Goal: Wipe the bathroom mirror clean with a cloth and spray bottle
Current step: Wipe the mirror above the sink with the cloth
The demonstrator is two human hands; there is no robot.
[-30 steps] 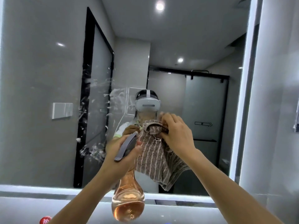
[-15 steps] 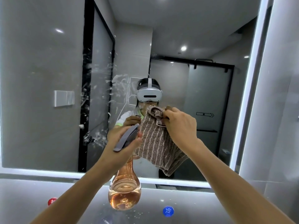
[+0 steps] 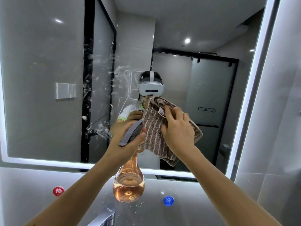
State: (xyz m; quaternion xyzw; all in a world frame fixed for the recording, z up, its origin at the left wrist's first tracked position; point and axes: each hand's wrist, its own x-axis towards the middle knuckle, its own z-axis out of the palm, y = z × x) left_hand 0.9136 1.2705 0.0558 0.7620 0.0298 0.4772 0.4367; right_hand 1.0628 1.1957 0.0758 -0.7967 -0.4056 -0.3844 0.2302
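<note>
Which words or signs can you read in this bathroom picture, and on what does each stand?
"热": red round button.
"冷": blue round button.
Tap lettering: blurred.
Cloth tag: too small.
Arrow sign in mirror: text unreadable.

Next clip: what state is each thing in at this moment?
Mirror: white splatter left of centre, unwiped.
Spray bottle: partly full of orange liquid, gripped at the neck by the left hand.
Cloth: bunched at its top, hanging, gripped by the right hand.
</note>
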